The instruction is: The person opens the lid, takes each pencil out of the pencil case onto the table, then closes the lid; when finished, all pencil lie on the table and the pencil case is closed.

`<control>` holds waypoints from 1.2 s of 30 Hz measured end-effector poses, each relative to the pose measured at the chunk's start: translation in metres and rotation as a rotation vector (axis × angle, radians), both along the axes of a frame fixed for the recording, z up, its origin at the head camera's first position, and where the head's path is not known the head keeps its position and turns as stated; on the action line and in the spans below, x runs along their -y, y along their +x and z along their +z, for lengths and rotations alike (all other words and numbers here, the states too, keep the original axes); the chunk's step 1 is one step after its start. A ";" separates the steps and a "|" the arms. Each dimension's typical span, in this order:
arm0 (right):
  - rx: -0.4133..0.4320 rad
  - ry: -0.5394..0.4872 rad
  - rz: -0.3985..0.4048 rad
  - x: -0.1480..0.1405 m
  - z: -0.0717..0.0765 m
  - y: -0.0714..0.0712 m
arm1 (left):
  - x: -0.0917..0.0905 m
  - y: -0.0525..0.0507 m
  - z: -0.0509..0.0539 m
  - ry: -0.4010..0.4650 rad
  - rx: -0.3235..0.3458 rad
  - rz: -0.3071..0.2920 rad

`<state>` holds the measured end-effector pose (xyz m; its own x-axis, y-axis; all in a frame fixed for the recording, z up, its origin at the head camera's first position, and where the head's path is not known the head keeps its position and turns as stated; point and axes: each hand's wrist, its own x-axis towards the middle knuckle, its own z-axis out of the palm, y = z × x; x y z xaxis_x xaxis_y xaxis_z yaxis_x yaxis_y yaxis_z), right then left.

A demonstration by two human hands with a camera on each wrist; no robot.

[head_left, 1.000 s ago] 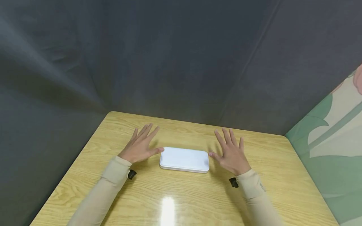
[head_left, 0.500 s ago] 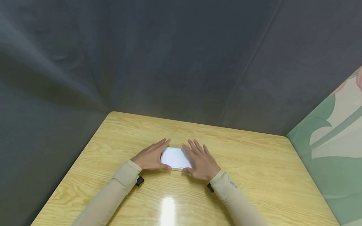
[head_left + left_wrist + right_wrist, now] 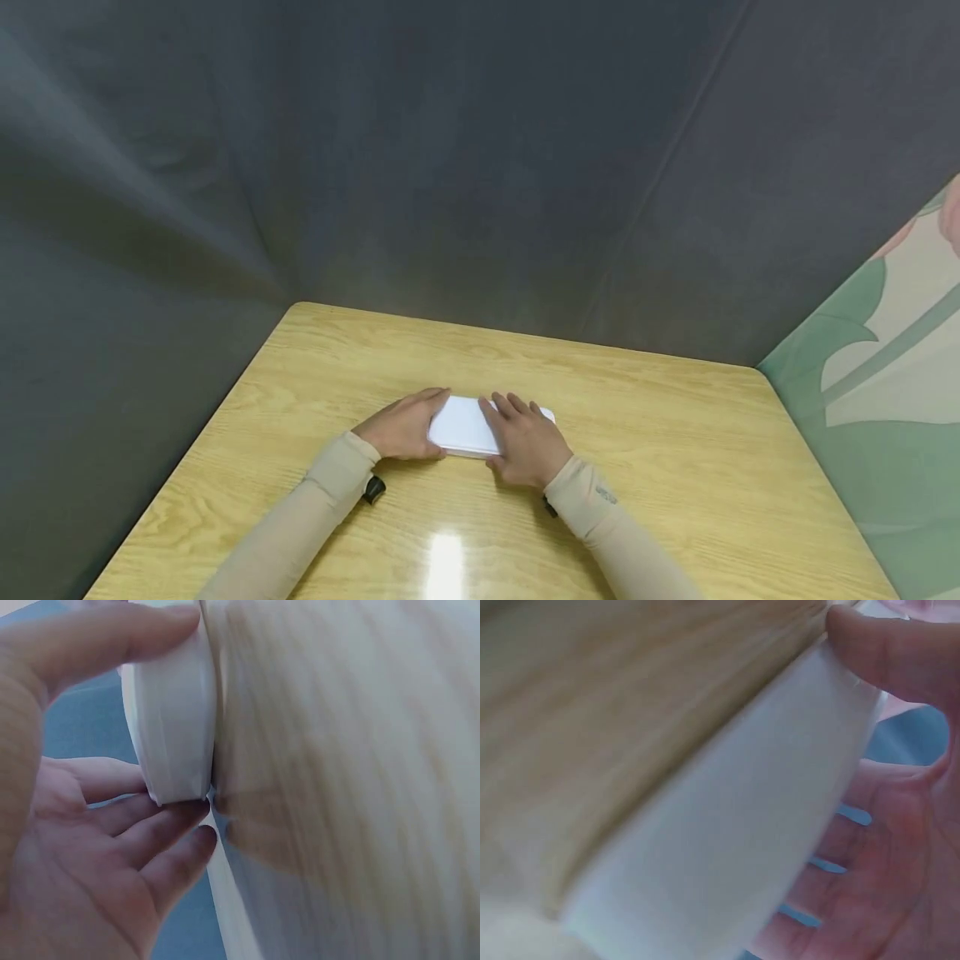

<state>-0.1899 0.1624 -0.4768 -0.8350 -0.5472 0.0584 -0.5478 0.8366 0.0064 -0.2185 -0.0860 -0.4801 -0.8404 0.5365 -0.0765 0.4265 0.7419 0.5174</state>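
A flat white rectangular case (image 3: 461, 425) with rounded corners lies on the wooden table (image 3: 360, 533). My left hand (image 3: 405, 429) grips its left end, thumb at the near edge and fingers at the far edge. In the left wrist view, the thumb rests on one side of the white case (image 3: 172, 720) and fingertips curl at the other. My right hand (image 3: 532, 446) reaches over the case right of its middle, partly hiding it. The right wrist view shows the thumb pressed to the near side of the case (image 3: 720, 810); the other fingers are partly hidden behind it.
A dark grey cloth (image 3: 465, 167) hangs behind the table and along its left side. To the right is a leaf-patterned curtain (image 3: 885, 400). Light reflects off the tabletop near its front.
Both hands, spread apart at the case's ends a second ago, have come inward and lowered onto it. Their fingers have closed on its edges. The case stays in about the same place.
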 end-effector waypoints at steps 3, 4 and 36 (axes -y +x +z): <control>-0.024 0.052 0.026 0.006 0.003 0.000 | -0.002 0.001 -0.003 -0.009 0.002 0.013; -0.031 0.066 0.031 0.009 0.004 -0.001 | -0.002 0.000 -0.004 -0.009 0.002 0.019; 0.182 -0.340 0.295 -0.025 0.046 -0.042 | 0.012 -0.012 -0.018 0.203 0.118 0.069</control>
<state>-0.2316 0.1871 -0.4311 -0.6600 -0.7376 0.1424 -0.7291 0.5832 -0.3582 -0.2309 -0.0980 -0.4985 -0.8672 0.4926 -0.0725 0.3065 0.6430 0.7018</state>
